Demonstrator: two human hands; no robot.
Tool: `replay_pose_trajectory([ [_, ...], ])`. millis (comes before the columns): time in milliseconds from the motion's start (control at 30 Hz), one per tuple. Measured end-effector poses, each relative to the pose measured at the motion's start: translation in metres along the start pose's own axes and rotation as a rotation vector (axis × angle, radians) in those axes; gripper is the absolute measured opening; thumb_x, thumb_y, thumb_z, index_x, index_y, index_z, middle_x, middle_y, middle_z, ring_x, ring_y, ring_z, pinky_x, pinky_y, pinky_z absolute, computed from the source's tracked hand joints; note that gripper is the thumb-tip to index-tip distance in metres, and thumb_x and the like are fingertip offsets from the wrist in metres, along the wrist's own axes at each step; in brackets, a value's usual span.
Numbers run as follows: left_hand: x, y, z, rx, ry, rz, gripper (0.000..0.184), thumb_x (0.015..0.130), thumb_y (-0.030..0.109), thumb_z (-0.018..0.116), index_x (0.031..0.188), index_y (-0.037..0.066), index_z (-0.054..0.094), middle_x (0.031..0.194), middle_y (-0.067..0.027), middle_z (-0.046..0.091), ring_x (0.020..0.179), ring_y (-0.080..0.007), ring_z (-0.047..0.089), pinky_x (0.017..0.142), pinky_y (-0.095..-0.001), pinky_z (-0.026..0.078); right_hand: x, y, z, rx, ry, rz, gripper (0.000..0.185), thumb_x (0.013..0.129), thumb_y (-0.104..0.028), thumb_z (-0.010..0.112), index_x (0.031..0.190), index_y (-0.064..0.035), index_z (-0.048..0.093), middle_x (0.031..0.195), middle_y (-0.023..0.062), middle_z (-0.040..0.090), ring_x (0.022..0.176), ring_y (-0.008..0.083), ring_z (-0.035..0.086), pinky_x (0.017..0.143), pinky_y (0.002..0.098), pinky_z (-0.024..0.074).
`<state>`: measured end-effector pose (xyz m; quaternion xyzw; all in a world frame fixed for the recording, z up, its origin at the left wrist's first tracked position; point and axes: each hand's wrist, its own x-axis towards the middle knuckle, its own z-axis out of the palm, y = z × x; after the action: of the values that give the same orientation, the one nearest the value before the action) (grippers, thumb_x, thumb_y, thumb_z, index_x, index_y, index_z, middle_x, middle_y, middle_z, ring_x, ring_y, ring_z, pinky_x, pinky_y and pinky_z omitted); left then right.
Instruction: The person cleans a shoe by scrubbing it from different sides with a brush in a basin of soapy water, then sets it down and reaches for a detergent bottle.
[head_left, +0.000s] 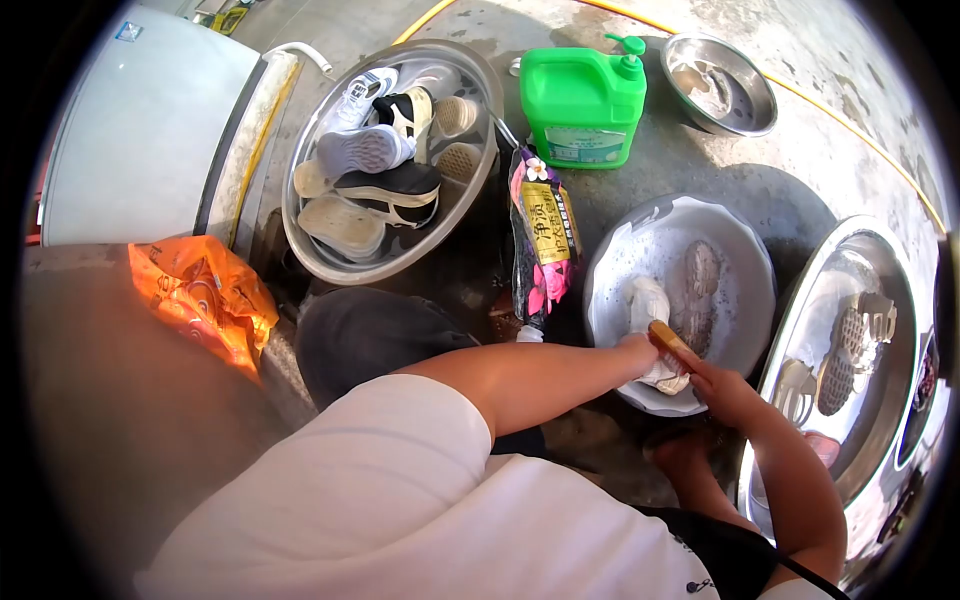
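Observation:
A white shoe (649, 302) rests in a grey plastic basin (745, 350), its near end by the rim. My left hand (634, 355) is closed on the shoe's left side, the fingers partly hidden. In my right hand (724, 392) is a scrubbing brush (670, 343) with an orange-brown back, its pale bristles against the shoe. Another shoe (701, 270), sole up, lies in the basin to the right. Suds and wet specks dot the basin's inner wall.
A metal basin (297, 225) at left holds several shoes. Beyond stand a green jug (575, 100) and a small metal bowl (765, 105). A detergent bag (545, 235) lies between basins. At right an oval metal tub (770, 400) holds shoes. An orange bag (205, 295) sits at left.

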<state>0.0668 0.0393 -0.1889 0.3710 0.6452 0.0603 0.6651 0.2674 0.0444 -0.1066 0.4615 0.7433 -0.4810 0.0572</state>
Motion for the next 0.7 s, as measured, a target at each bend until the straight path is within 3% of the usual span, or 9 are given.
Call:
replay_pose_trajectory([
  [133,0.02,-0.013,0.003,0.101,0.112,-0.005,0.023,0.083,0.019,0.057,0.097,0.001,0.064,0.082,-0.0116,0.063,0.074,-0.0226,0.062,0.064,-0.0387,0.046,0.031,-0.021,0.005,-0.313,-0.024,0.241,0.047,0.099,-0.034,0.042,0.144,-0.0411,0.033,0.098,0.0184,0.066,0.088,0.0368,0.066,0.079,0.0474,0.0515],
  [233,0.008,-0.001,-0.005,0.01,0.012,-0.01,0.017,0.088,0.014,0.053,0.091,0.0,0.062,0.08,-0.0109,0.063,0.069,-0.0208,0.059,0.062,-0.0368,0.045,0.073,-0.017,0.025,-0.507,0.168,0.218,0.052,0.097,-0.027,0.046,0.145,-0.042,0.03,0.09,0.016,0.063,0.084,0.0311,0.068,0.071,0.0434,0.0547],
  [333,0.026,-0.021,0.0,-0.079,-0.077,-0.011,0.016,0.089,0.014,0.052,0.092,0.002,0.063,0.078,-0.0083,0.062,0.066,-0.0178,0.057,0.058,-0.0343,0.043,0.068,-0.021,0.032,-0.422,0.23,0.265,0.05,0.097,-0.028,0.045,0.144,-0.0397,0.033,0.093,0.018,0.064,0.086,0.0337,0.067,0.074,0.0444,0.0534],
  [400,0.034,-0.03,-0.001,-0.011,-0.027,0.022,0.016,0.09,0.012,0.05,0.094,0.003,0.063,0.077,-0.0058,0.062,0.063,-0.0164,0.055,0.056,-0.0333,0.042,0.05,-0.026,0.017,-0.117,0.104,0.206,0.048,0.098,-0.03,0.044,0.144,-0.0379,0.034,0.099,0.0191,0.065,0.09,0.0363,0.066,0.079,0.0451,0.0508],
  [467,0.025,-0.023,0.001,-0.074,-0.077,0.025,0.016,0.09,0.013,0.05,0.095,0.004,0.063,0.077,-0.0055,0.062,0.064,-0.0163,0.056,0.057,-0.0331,0.042,0.016,-0.024,0.005,-0.105,-0.033,0.17,0.047,0.099,-0.031,0.042,0.145,-0.0378,0.033,0.102,0.0187,0.066,0.093,0.038,0.064,0.083,0.0456,0.0482],
  [533,0.023,-0.021,0.001,-0.096,-0.074,0.024,0.016,0.089,0.014,0.052,0.096,0.005,0.063,0.079,-0.0056,0.062,0.067,-0.0163,0.057,0.058,-0.0327,0.043,-0.006,-0.029,-0.01,-0.026,-0.09,0.265,0.046,0.099,-0.032,0.041,0.144,-0.0405,0.033,0.1,0.0188,0.066,0.093,0.0374,0.064,0.083,0.0457,0.0483],
  [700,0.016,-0.007,0.0,0.149,0.101,-0.011,0.023,0.084,0.021,0.06,0.095,0.002,0.064,0.089,-0.0142,0.066,0.082,-0.0278,0.064,0.073,-0.0407,0.048,0.052,-0.009,0.021,-0.371,0.084,0.246,0.047,0.1,-0.034,0.04,0.144,-0.0458,0.03,0.096,0.0188,0.064,0.085,0.0359,0.066,0.076,0.0471,0.0524],
])
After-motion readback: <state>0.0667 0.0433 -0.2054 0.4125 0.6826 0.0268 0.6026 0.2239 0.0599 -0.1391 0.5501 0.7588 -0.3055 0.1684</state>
